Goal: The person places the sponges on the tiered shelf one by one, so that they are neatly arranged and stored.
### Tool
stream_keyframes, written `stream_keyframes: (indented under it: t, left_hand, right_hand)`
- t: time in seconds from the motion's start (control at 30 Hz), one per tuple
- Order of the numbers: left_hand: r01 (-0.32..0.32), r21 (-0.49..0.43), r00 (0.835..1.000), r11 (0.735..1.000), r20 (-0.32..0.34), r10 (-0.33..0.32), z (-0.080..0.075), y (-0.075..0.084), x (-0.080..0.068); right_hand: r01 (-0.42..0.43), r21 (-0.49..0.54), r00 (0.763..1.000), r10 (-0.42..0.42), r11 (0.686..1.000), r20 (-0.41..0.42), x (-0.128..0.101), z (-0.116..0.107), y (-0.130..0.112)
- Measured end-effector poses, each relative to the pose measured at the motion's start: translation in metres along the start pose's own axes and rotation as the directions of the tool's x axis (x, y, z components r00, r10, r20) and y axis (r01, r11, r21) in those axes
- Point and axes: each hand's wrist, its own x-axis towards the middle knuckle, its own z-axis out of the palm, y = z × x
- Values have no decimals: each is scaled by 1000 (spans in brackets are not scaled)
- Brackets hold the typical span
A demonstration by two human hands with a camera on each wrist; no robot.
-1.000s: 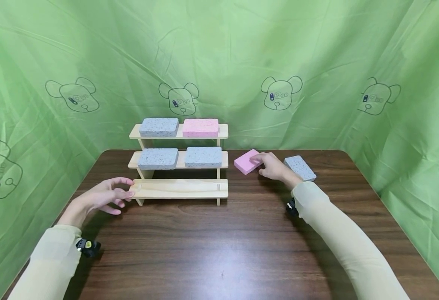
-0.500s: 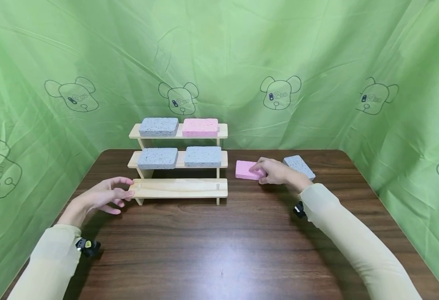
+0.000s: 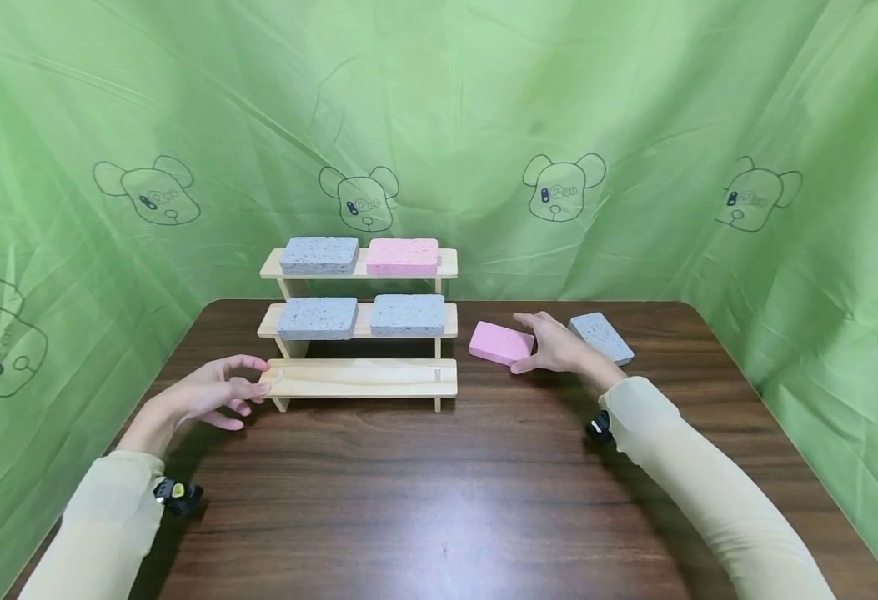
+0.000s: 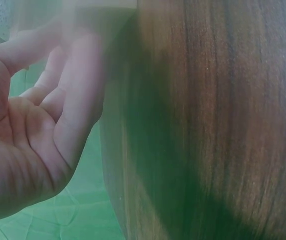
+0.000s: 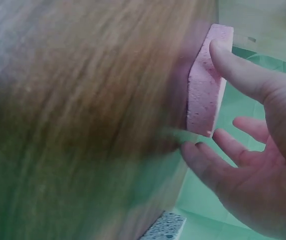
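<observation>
A three-tier wooden display stand (image 3: 358, 388) stands left of centre on the table. My left hand (image 3: 202, 392) pinches the left end of its lowest tier between thumb and fingers; the left wrist view shows this contact blurred. To the right of the stand, a pink sponge (image 3: 500, 342) lies flat on the table. My right hand (image 3: 559, 346) is at the sponge's right end, thumb and fingers spread. In the right wrist view the thumb overlaps the pink sponge (image 5: 205, 95), while the other fingers sit apart from it. A blue-grey sponge (image 3: 601, 338) lies behind the right hand.
The top tier bears a blue-grey sponge (image 3: 320, 255) and a pink sponge (image 3: 403, 257). Two blue-grey sponges, a left one (image 3: 317, 317) and a right one (image 3: 408, 314), sit on the middle tier. Green cloth (image 3: 454, 108) surrounds the wooden table (image 3: 378, 500).
The pink sponge has turned and shifted slightly toward me on the table. My right hand has loosened from it and spread its fingers. The left hand stays at the stand.
</observation>
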Motion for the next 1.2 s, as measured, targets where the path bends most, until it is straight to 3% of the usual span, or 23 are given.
stream_keyframes:
  t: [0.17,0.43,0.6,1.0,1.2]
  left_hand:
    - [1,-8,1000,1000,4,-1,4,0,4]
    - [-17,-27,1000,999,14,17,15,1,13]
    - [-25,-42,999,999,37,26,24,-4,20]
    - [2,4,1000,1000,14,-2,-1,-10,-1]
    - [-8,27,1000,1000,25,7,-7,-2,3]
  right_hand:
    - [11,-17,1000,-11,1000,1,-3,-2,7]
    - [-48,125,999,47,991,7,-16,-9,20]
    - [-71,107,997,71,992,0,-26,-9,27]
    - [-48,77,999,47,996,18,-9,12,11]
    - [-74,69,997,73,995,17,-4,7,7]
